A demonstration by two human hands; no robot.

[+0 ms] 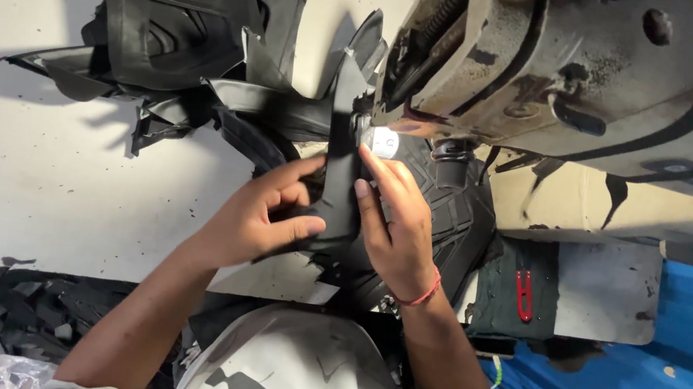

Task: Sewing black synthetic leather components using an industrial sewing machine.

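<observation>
My left hand (258, 214) pinches a narrow black leather piece (342, 144) that stands up toward the needle area of a worn cream sewing machine (581, 69). Thumb and fingers close on its lower part. My right hand (395, 224) presses on the same piece from the right, fingertips just below the machine's small white part (384, 143). A red thread band circles my right wrist. Under my right hand lies a black patterned shoe-upper panel (461, 215).
A heap of black cut leather pieces (180, 27) lies on the pale worktable (26, 159) at the upper left. More black scraps (22, 316) sit at the lower left. Red thread snips (523, 294) rest on a dark pad to the right. A blue surface (682, 377) fills the lower right.
</observation>
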